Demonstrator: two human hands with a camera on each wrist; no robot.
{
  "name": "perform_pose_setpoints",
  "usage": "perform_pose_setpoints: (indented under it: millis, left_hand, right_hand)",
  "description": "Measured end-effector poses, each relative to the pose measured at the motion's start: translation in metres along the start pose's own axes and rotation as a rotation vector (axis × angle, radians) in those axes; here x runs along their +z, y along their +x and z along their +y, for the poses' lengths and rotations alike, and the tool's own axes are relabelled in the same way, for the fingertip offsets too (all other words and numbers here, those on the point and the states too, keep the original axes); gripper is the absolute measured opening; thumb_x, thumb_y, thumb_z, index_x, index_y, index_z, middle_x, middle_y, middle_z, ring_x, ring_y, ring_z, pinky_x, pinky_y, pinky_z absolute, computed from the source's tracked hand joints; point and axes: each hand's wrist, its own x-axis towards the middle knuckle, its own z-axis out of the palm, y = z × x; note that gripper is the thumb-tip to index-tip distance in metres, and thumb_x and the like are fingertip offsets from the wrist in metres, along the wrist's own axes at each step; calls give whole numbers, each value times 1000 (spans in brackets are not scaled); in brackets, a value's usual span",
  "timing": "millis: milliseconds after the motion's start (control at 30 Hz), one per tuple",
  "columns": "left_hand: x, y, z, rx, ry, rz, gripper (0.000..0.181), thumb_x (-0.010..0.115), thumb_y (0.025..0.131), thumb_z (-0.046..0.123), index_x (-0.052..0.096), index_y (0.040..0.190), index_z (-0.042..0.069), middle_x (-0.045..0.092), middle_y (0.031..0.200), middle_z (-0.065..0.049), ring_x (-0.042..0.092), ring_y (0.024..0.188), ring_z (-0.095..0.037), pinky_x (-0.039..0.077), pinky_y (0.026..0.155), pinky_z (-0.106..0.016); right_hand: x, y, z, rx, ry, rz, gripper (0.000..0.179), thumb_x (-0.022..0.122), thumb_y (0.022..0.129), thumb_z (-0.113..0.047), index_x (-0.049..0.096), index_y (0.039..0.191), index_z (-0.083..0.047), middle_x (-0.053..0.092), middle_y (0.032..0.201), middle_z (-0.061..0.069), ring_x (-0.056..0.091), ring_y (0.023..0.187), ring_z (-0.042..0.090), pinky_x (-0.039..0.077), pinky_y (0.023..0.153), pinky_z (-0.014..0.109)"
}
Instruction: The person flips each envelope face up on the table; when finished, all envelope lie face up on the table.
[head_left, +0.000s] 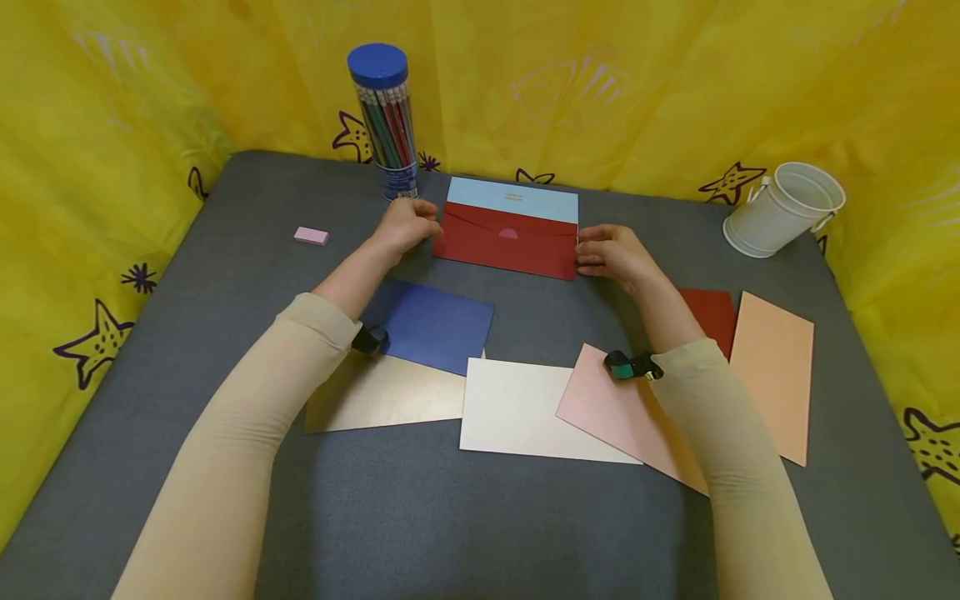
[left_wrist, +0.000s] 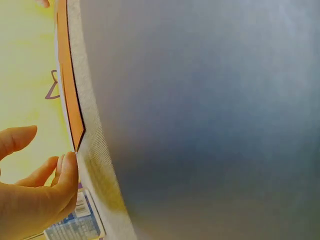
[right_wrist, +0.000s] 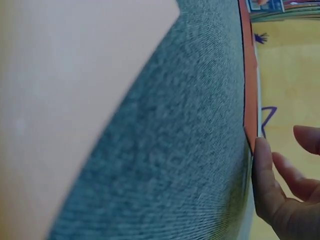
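A red envelope (head_left: 502,246) with a small round seal on its flap lies at the back middle of the table, over a light blue envelope (head_left: 480,191) whose upper part shows behind it. At the red envelope's left edge is my left hand (head_left: 403,225), a fingertip (left_wrist: 70,162) touching the corner and the thumb held apart. On the opposite side my right hand (head_left: 617,252) touches the right edge with relaxed fingers; its thumb is also raised clear in the right wrist view.
Blue (head_left: 442,327), gold (head_left: 397,392), white (head_left: 517,408), pink (head_left: 592,396), peach (head_left: 772,367) and dark red (head_left: 708,312) envelopes lie nearer me. A pencil tube (head_left: 386,125), a pink eraser (head_left: 311,236) and a white metal bucket (head_left: 780,212) stand around them.
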Motion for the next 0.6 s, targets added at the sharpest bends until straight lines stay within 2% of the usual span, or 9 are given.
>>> perform_pose_setpoints:
  millis: [167, 367, 433, 600]
  left_hand:
    - [-6, -1, 0, 49, 20, -28, 50, 60, 93, 5, 49, 142, -3, 53, 143, -22, 51, 131, -30, 45, 111, -39]
    - [-14, -6, -5, 120, 76, -80, 43, 63, 93, 9, 55, 135, -2, 58, 132, -22, 56, 119, -29, 45, 108, -38]
    - [-17, -7, -8, 155, 105, -120, 41, 64, 93, 10, 57, 132, -1, 60, 131, -22, 58, 117, -28, 47, 104, -35]
    - [-21, -11, -16, 246, 216, -237, 39, 69, 91, 13, 63, 127, 3, 65, 129, -18, 64, 112, -25, 52, 95, -32]
  right_hand:
    - [7, -2, -3, -36, -69, -15, 46, 53, 100, -14, 44, 141, 4, 56, 118, 6, 62, 87, 8, 58, 77, 17]
    - [21, -6, -7, -84, -166, -63, 42, 56, 99, -14, 51, 137, 3, 56, 135, 20, 64, 95, 11, 59, 88, 27]
    - [27, -7, -7, -104, -196, -77, 41, 58, 98, -15, 53, 135, 2, 57, 134, 20, 64, 97, 14, 59, 89, 29]
    - [43, -7, -7, -145, -273, -109, 36, 62, 95, -16, 59, 128, -1, 64, 119, 15, 64, 98, 21, 60, 85, 30]
